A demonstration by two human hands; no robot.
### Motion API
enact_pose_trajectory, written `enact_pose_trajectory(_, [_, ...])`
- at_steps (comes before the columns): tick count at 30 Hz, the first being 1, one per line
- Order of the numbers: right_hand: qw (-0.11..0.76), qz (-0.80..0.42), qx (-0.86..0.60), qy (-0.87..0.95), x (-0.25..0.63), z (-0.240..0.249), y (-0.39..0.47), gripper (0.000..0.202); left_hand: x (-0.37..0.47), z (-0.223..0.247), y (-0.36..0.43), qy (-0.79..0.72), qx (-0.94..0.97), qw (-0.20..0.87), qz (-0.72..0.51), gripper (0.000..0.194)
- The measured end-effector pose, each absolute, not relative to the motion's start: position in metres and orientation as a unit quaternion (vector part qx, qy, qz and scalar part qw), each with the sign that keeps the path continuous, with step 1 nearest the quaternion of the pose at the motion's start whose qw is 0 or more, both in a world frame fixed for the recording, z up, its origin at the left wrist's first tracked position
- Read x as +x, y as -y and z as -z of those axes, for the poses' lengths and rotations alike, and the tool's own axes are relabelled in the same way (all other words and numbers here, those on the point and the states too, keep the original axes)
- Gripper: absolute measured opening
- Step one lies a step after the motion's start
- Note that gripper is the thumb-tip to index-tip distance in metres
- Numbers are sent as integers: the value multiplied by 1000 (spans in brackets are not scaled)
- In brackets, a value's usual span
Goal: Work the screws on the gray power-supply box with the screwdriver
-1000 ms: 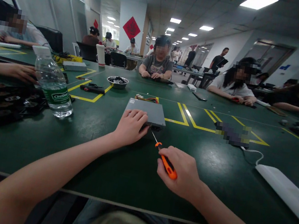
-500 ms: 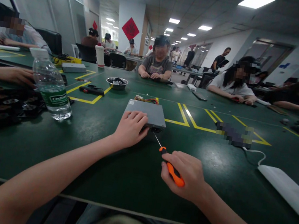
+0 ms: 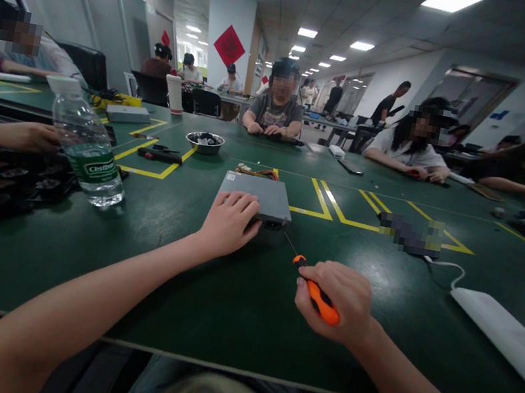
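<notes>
A flat grey metal computer power supply (image 3: 270,196) lies on the green table, its coloured wires (image 3: 257,171) at the far side and a black socket (image 3: 272,224) on the near face. My left hand (image 3: 231,221) grips its near left corner, fingers over the top and thumb against the near face. Closed around the orange and black handle of a screwdriver (image 3: 324,302), my right hand (image 3: 343,302) angles the thin shaft up and left. The shaft's tip is at the near right corner of the power supply; whether it sits in a screw is too small to tell.
On the left stand a water bottle (image 3: 91,156) and a pile of black parts (image 3: 15,183), where another person's hand (image 3: 32,135) reaches in. A metal bowl (image 3: 204,142) and a black tool (image 3: 161,155) lie beyond. To the right is a white power bank-like slab (image 3: 504,341) with a cable.
My right hand and the screwdriver have shifted right, the tip moving from below the socket to the near right corner. My left hand stays on the power supply.
</notes>
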State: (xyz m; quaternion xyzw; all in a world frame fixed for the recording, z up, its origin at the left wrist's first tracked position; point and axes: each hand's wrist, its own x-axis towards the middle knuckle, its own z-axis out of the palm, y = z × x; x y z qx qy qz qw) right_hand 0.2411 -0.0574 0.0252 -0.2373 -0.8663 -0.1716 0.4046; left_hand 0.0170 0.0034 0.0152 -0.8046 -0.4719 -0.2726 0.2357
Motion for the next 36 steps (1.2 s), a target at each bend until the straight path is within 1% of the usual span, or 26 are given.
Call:
enact_pose_trajectory(4, [386,186,-241,871,241,-24,57,3,17,-15,-4,472,-803,236,276,25])
enact_pose_trajectory(7, [368,187,-249,876,238,-23,57,6,18,-14,-4,472,-804,232,278,26])
enact_pose_trajectory(12, [342,231,-237,879,231,-21,60,15,18,-15,-3,472,-803,235,277,26])
enact_pose_trajectory(14, [333,240,-237,881,230,-21,61,14,18,-15,-3,473,-803,236,277,27])
enact_pose_trajectory(17, [338,222,-257,878,232,-21,62,7,18,-15,-3,474,-803,234,275,27])
enact_pose_trajectory(20, [359,176,-284,872,236,-24,63,5,18,-15,-3,476,-803,232,275,26])
enact_pose_trajectory(23, [358,148,-299,872,238,-27,65,3,18,-15,-3,476,-803,233,273,26])
enact_pose_trajectory(29, [320,123,-306,888,238,-32,67,6,17,-14,-3,473,-802,240,274,24])
enact_pose_trajectory(31, [319,131,-300,890,238,-32,67,10,17,-14,-4,471,-803,239,275,25])
enact_pose_trajectory(36, [354,150,-309,870,238,-28,67,18,17,-14,-4,473,-802,238,277,28])
